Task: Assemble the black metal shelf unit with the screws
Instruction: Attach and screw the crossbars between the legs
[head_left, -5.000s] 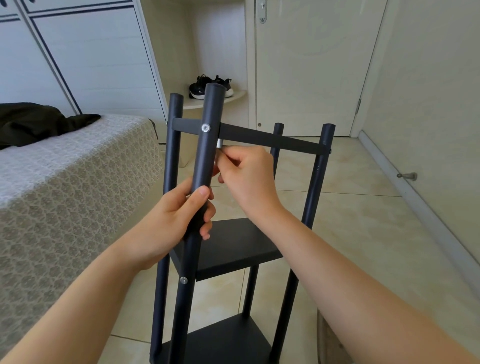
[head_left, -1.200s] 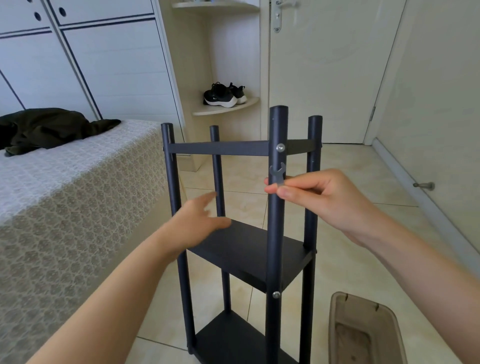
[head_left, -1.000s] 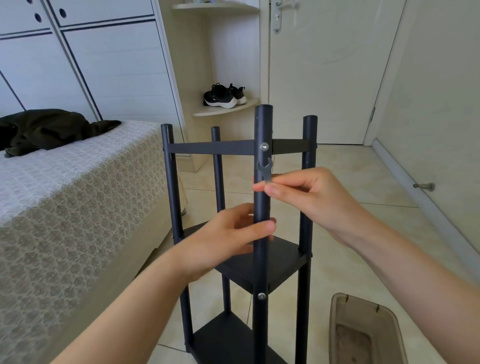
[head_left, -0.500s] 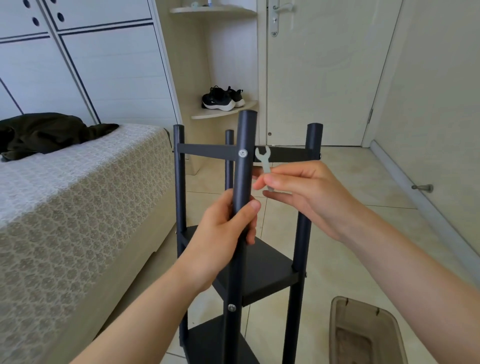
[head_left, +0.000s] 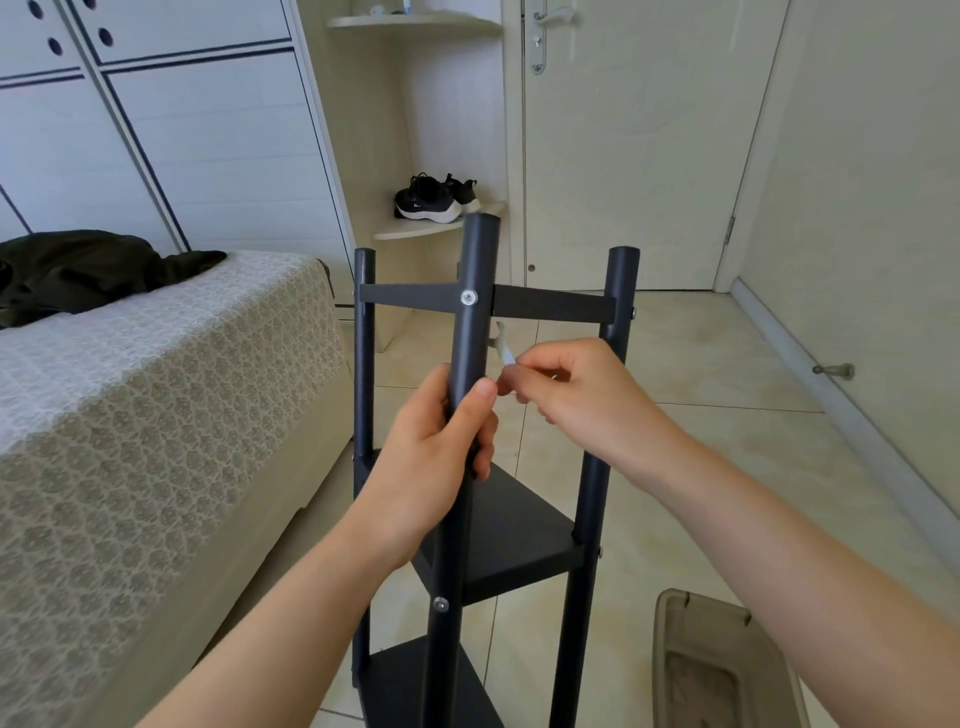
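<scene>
The black metal shelf unit (head_left: 524, 540) stands upright on the tiled floor in front of me. My left hand (head_left: 436, 447) grips its nearest post (head_left: 475, 270) just below the top crossbar (head_left: 550, 304). A silver screw (head_left: 469, 297) sits in that post at crossbar height, and another screw (head_left: 441, 604) lower down at the middle shelf. My right hand (head_left: 576, 400) pinches a small flat silver wrench (head_left: 503, 347), whose head points up behind the post, just under the crossbar.
A bed (head_left: 156, 395) with a patterned cover lies close on the left, dark clothing (head_left: 88, 267) on it. A brown plastic bin (head_left: 722, 665) sits on the floor at lower right. A closed door (head_left: 639, 145) and a corner shelf with black shoes (head_left: 434, 200) are behind.
The shelf unit has been turned, and my left hand went from reaching to gripping the near post. My right hand has brought the wrench in behind that post under the crossbar.
</scene>
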